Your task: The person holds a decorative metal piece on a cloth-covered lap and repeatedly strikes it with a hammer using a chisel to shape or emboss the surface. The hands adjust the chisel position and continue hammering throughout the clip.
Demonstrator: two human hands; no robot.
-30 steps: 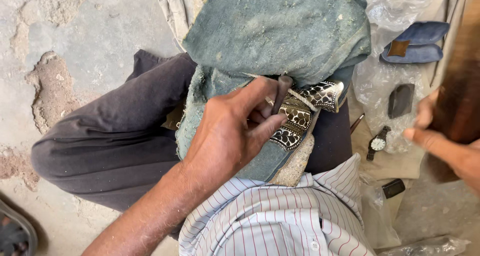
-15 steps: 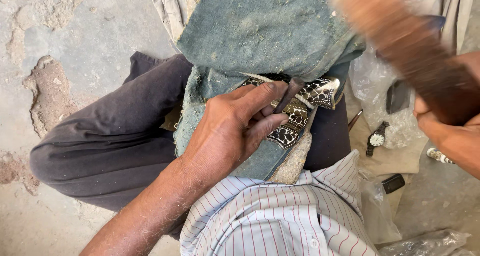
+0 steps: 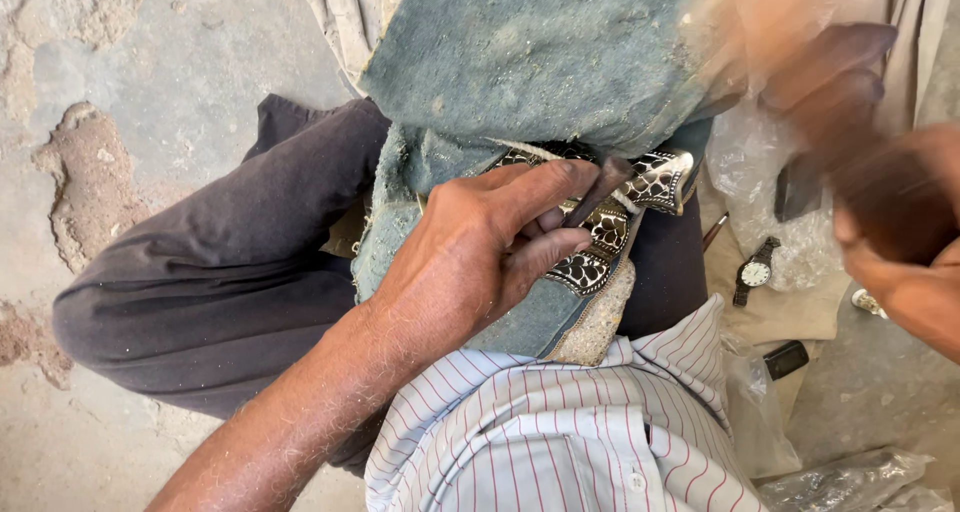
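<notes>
Left hand pinching a dark punch upright on the embossed metal piece under its fingertips, over denim padding; right hand clenched round a blurred mallet. Pattern largely worked already, striking apparently unfinished
</notes>
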